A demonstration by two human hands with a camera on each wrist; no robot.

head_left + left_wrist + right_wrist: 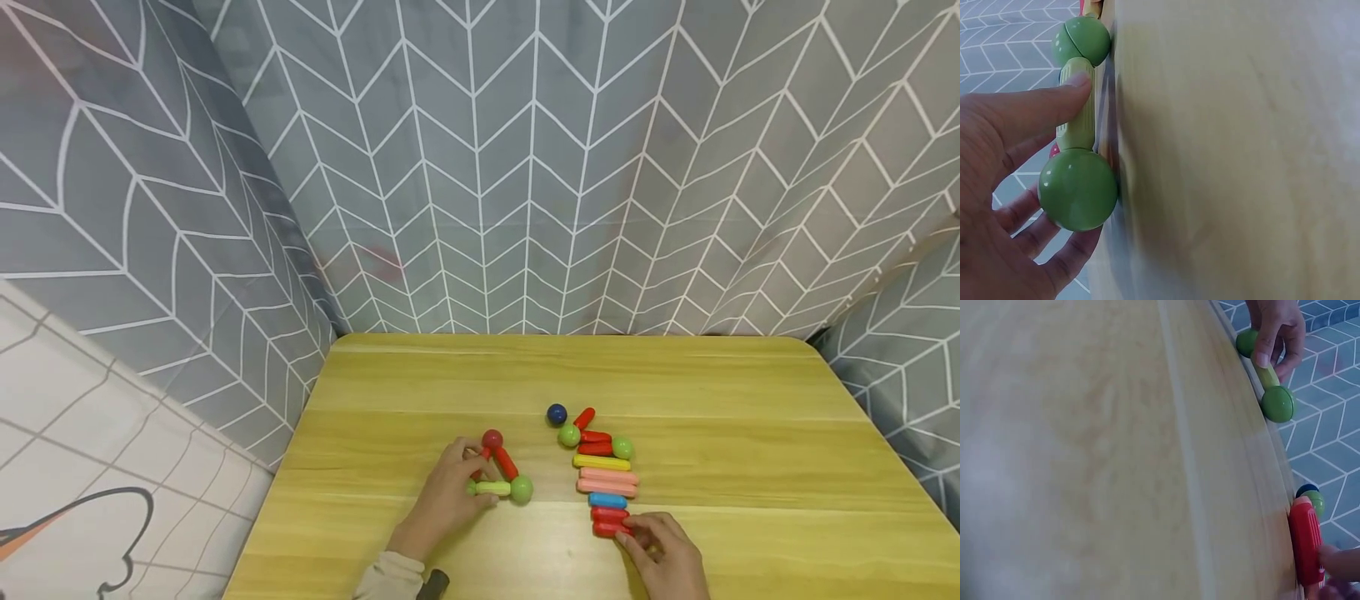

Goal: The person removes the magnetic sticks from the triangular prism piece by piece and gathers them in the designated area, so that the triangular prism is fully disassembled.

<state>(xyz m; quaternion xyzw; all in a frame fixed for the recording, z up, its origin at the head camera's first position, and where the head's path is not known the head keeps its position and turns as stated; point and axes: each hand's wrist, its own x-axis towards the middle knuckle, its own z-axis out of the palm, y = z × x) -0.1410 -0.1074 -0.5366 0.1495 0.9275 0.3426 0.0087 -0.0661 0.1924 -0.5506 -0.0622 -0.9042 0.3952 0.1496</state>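
Observation:
My left hand point(447, 492) grips a triangle of rods and balls on the table, its thumb pressed on the yellow-green rod point(1079, 115). A green ball point(1079, 189) caps the rod's near end, and another green ball point(521, 489) joins its right end. Two red rods, one of them the red rod point(506, 463), meet at the triangle's dark red ball point(492, 439). Lower right, my right hand point(667, 554) pinches the right end of the nearest red rod point(607, 530). A second red rod point(609, 515) lies directly behind it, followed by a short blue rod point(607, 501).
Farther up the row lie pink rods point(607, 483), a yellow rod point(600, 462) and several red rods point(595, 449). Two green balls, one the green ball point(569, 435), and a dark blue ball point(557, 414) sit there. The wooden table point(750, 400) meets a grey patterned curtain point(495, 167).

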